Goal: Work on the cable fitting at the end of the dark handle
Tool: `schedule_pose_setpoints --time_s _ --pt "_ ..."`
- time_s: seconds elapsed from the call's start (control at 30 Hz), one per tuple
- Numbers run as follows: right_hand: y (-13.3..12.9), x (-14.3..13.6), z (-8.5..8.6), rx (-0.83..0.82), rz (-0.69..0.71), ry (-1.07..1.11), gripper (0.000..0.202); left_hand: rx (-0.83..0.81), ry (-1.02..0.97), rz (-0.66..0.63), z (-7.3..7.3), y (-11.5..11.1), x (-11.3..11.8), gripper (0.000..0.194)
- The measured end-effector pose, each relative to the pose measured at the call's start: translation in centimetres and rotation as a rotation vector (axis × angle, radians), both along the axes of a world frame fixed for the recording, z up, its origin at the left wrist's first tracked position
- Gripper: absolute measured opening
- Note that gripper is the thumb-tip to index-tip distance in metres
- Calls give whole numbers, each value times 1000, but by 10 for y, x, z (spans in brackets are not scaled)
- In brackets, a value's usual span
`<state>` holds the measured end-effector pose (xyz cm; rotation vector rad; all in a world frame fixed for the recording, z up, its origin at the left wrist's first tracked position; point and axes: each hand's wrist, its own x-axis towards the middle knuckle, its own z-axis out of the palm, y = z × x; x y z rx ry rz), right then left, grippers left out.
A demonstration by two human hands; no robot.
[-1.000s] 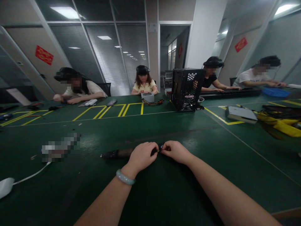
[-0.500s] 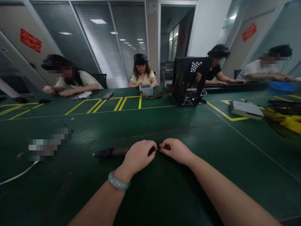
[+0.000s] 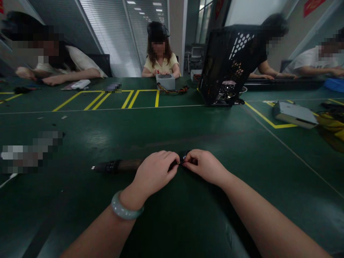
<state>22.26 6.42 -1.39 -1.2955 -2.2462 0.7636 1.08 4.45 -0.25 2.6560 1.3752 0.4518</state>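
Note:
A dark cylindrical tool (image 3: 129, 165) with a metal tip lies on the green table (image 3: 161, 129), its tip pointing left and its right part hidden behind my left hand (image 3: 158, 170). That hand, with a pale green bangle (image 3: 125, 208) on the wrist, pinches a small dark piece with a shiny end. Close on its right, my right hand (image 3: 202, 165) has thumb and forefinger pinched at a small dark part too tiny to make out. The fingertips of both hands nearly meet.
A black computer case (image 3: 225, 68) stands at the far side, right of a grey power supply (image 3: 166, 82) with cables. A metal box (image 3: 295, 114) lies at the right beside a yellow and black bundle (image 3: 331, 123). Several people sit across the table.
The view has tilted down and moved closer, so the far objects look larger. Both hands keep their pinched pose near each other, with little visible change between them.

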Motion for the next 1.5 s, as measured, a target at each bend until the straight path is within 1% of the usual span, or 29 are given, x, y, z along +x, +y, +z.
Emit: schedule_pose_setpoints --time_s 0.33,0.6,1.1,1.23,1.5 --pt "1 -1 1 -23 4 7 4 1 12 -9 3 0 0 15" --pt "1 -2 0 -28 10 3 5 4 1 -13 0 1 -1 16" --pt "1 -2 2 -36 19 -15 6 13 -17 -2 0 0 -2 14" --pt "1 -3 2 -46 5 -24 7 3 -19 -6 0 0 -3 14" --pt "2 -2 1 -61 16 2 2 -33 -28 -2 1 1 -2 12"
